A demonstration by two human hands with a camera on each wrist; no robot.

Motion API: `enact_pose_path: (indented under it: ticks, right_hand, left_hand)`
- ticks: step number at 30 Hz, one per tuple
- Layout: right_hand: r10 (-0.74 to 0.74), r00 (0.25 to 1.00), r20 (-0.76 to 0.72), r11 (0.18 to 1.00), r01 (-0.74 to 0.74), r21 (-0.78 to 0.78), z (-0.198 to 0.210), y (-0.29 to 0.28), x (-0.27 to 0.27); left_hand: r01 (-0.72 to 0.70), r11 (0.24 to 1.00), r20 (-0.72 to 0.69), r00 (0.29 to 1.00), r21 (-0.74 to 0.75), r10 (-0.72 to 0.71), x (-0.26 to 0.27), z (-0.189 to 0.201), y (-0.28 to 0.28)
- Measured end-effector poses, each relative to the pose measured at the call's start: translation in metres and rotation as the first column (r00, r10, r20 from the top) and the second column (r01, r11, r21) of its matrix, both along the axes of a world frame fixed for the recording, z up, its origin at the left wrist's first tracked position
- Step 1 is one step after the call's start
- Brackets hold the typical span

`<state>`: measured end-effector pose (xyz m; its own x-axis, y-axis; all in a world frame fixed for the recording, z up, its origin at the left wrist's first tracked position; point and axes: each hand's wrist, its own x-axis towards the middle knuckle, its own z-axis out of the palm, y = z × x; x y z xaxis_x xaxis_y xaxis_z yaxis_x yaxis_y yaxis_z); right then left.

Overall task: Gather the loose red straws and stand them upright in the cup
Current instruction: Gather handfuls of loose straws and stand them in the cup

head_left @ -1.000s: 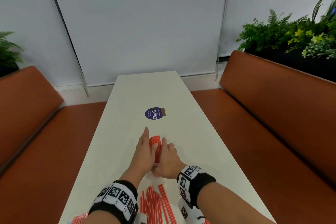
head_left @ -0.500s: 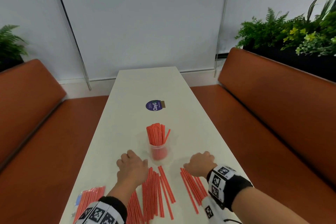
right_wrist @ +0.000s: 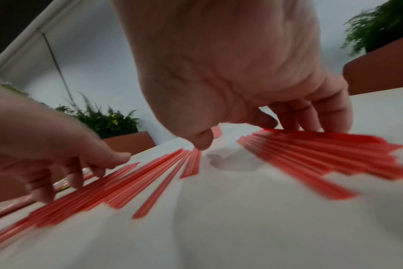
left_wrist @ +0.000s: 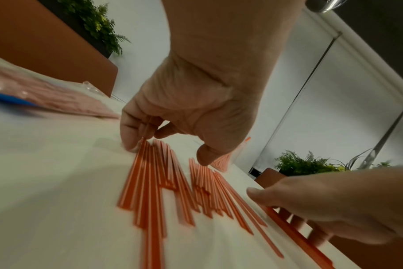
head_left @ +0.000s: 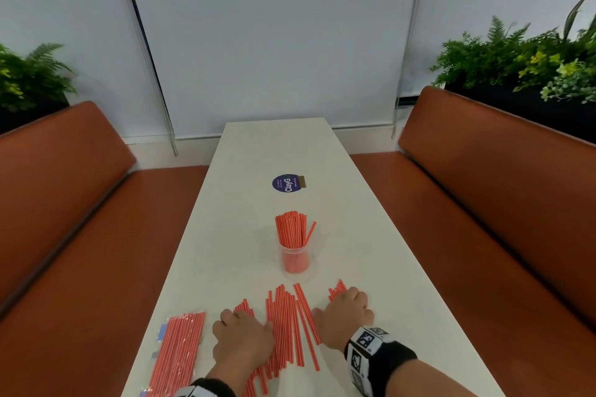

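Note:
A clear cup [head_left: 294,259] stands mid-table, packed with upright red straws [head_left: 292,229]. Loose red straws [head_left: 287,325] lie fanned on the white table [head_left: 371,235] in front of it. My left hand [head_left: 242,337] rests knuckles-up on the left part of the fan. In the left wrist view its bent fingertips [left_wrist: 131,143] touch the straw ends [left_wrist: 150,182], with the thumb apart and nothing pinched. My right hand [head_left: 346,314] lies on a smaller group of straws [head_left: 337,292] at the right. Its fingers [right_wrist: 311,123] press on those straws [right_wrist: 322,154], and the thumb tip touches the table.
A sealed packet of red straws [head_left: 180,351] lies near the table's left front edge. A round purple sticker [head_left: 287,183] sits beyond the cup. Orange benches [head_left: 483,203] flank the narrow table, with planters [head_left: 532,74] behind them.
One second ago both hands were around the straws in the cup. They have let go and drawn back to the loose straws near me, each settling onto a pile.

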<state>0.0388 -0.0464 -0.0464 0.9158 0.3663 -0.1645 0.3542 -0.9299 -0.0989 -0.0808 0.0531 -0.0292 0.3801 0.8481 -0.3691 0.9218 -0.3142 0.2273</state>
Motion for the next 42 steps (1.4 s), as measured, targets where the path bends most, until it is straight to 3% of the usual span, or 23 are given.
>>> enact_pose_path:
  ticks: [12,14,17,20,22,26,30,35,42]
  right_hand:
    - [0.306,0.948,0.082,0.95,-0.31,0.03,0.001,0.021,-0.033]
    - [0.283,0.955,0.093,0.959,-0.284,0.005,0.006,0.028,-0.033]
    - [0.272,0.962,-0.034,0.959,-0.268,0.093,0.002,0.035,-0.03]
    - [0.25,0.964,0.095,0.959,-0.26,0.115,-0.001,0.036,-0.03]
    - [0.173,0.984,-0.041,0.961,-0.16,0.225,-0.006,0.04,-0.029]
    - [0.173,0.984,0.034,0.946,-0.176,0.273,-0.025,0.04,-0.024]
    - [0.201,0.97,-0.136,0.944,-0.155,0.292,-0.032,0.037,-0.015]
    - [0.184,0.98,0.083,0.904,-0.201,0.377,-0.027,0.04,-0.015]
    - [0.199,0.978,0.066,0.94,-0.21,0.27,-0.026,0.04,-0.012]
  left_hand:
    - [0.056,0.994,0.067,0.996,0.096,-0.063,0.005,-0.006,-0.011]
    - [0.085,0.991,0.097,0.991,0.107,-0.095,0.007,-0.008,-0.011]
    - [0.109,0.989,0.131,0.984,0.099,-0.121,0.011,-0.008,-0.011]
    - [0.146,0.984,0.14,0.977,0.103,-0.16,0.015,-0.009,-0.011]
    - [0.158,0.981,0.143,0.974,0.11,-0.173,0.017,-0.01,-0.01]
    - [0.144,0.984,0.124,0.98,0.105,-0.156,0.02,-0.013,-0.007]
    - [0.14,0.981,0.048,0.988,0.134,-0.147,0.022,-0.014,-0.004]
    - [0.108,0.984,0.011,0.994,0.14,-0.111,0.027,-0.015,-0.002]
    - [0.094,0.987,-0.008,0.996,0.132,-0.094,0.031,-0.017,0.001]
